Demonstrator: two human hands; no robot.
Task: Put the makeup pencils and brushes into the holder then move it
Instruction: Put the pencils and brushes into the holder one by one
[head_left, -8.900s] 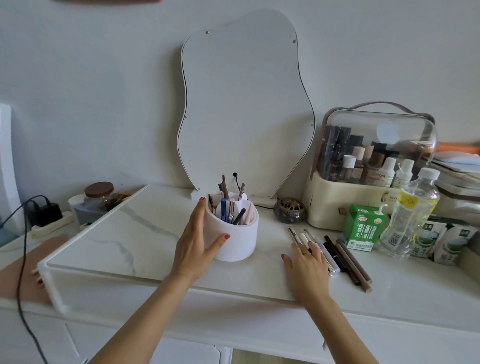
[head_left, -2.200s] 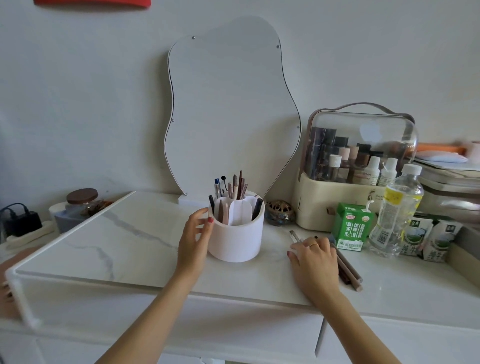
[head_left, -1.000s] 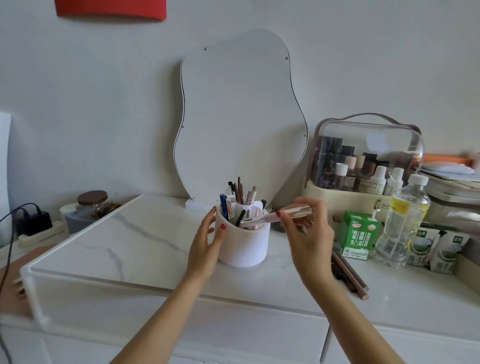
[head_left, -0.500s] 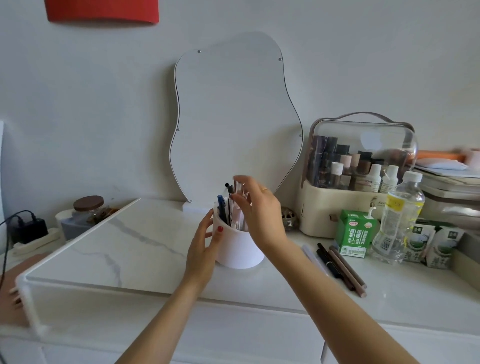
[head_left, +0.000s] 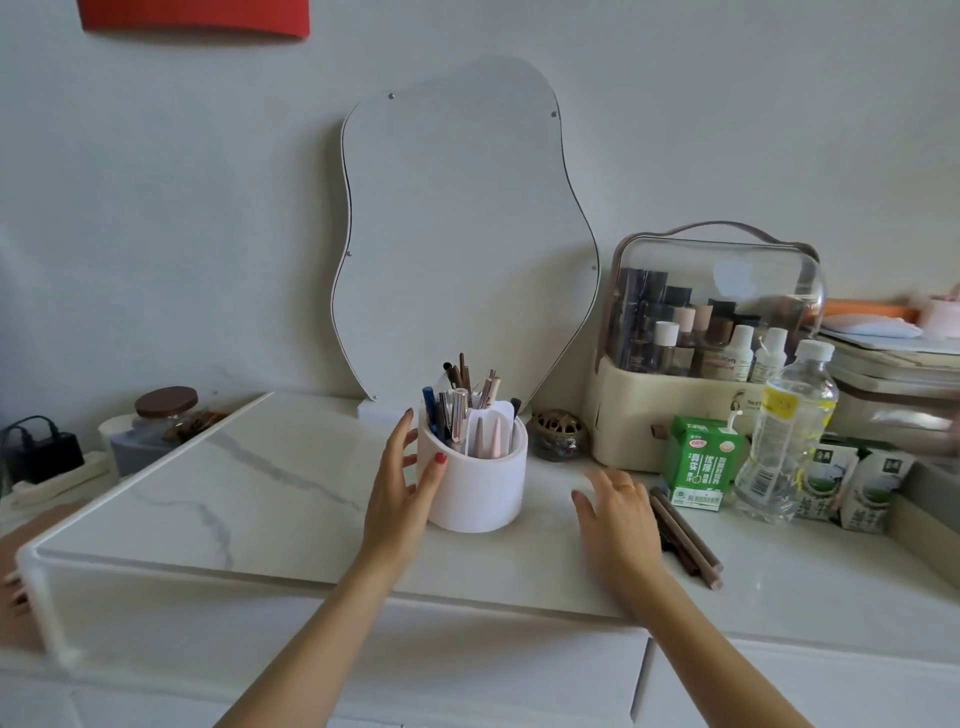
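A white round holder (head_left: 480, 486) stands on the marble top, filled with several pencils and brushes (head_left: 460, 410) pointing up. My left hand (head_left: 402, 486) wraps around the holder's left side, thumb in front. My right hand (head_left: 618, 514) lies palm down on the counter to the holder's right, fingers spread, holding nothing. Just right of that hand lie a few brown and dark pencils (head_left: 685, 538), partly hidden under it.
A wavy mirror (head_left: 457, 234) leans on the wall behind the holder. A small bronze bowl (head_left: 561, 434), a cosmetics case (head_left: 711, 353), a green carton (head_left: 701, 467) and a water bottle (head_left: 784, 436) crowd the right. A jar (head_left: 166, 415) stands at left.
My right hand dropped a pale pencil into the holder, then came back down to the counter beside the loose pencils. My left hand stayed on the holder.
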